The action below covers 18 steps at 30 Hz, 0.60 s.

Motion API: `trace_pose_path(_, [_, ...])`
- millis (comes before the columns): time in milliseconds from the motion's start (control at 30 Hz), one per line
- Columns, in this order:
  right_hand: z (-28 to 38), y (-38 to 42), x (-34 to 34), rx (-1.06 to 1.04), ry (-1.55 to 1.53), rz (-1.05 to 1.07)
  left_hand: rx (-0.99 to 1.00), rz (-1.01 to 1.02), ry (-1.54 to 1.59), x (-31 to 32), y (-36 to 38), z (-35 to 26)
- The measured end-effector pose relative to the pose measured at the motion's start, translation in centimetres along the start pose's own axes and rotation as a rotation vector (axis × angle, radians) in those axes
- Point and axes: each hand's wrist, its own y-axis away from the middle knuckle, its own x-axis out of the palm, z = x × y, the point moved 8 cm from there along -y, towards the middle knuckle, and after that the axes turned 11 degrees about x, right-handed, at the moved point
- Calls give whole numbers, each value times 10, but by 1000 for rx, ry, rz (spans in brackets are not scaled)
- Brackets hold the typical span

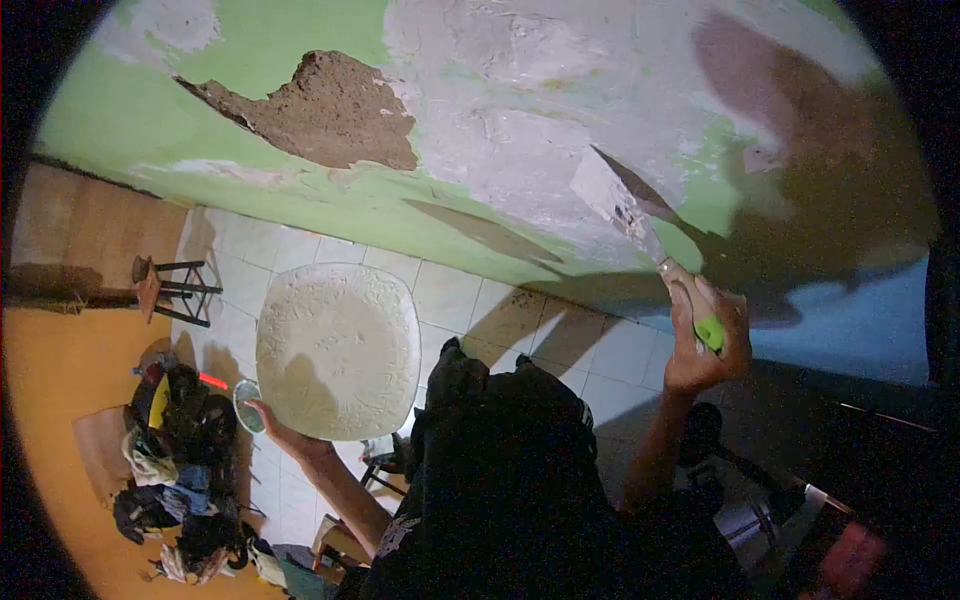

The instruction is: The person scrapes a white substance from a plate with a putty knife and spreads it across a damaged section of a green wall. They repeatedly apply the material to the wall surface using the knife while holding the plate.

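My left hand (284, 432) is closed on the lower left edge of a large square plate (264, 345) with rounded corners, its fingers partly hidden beneath. Pale, wet-looking filler (350, 335) is spread across the plate, rougher toward the rim. In my right hand (722, 345) is a putty knife (606, 188) with a white and green handle, fingers wrapped round it. Filler coats the knife's blade, which points up and left, close to the wall (520, 150). The wall is green with whitish patched areas and a bare brown patch (340, 115) at upper left.
White floor tiles (440, 295) run below the wall. A small stool (175, 290) stands at far left, with piled clothes and bags (180, 470) below it. A round container (248, 405) shows beside the plate. Dark furniture (720, 450) is at lower right.
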Motion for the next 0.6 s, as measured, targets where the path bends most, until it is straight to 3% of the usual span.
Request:
trace_pose_path(267, [26, -10, 61, -45, -206, 19, -1, -15, 29, 0, -6, 2])
trace_pose_path(467, [-9, -7, -1, -114, 65, -87, 10, -25, -29, -15, 2, 2])
trace_pose_path(600, [2, 3, 4, -88, -27, -50, 36, -91, -88, -14, 12, -7])
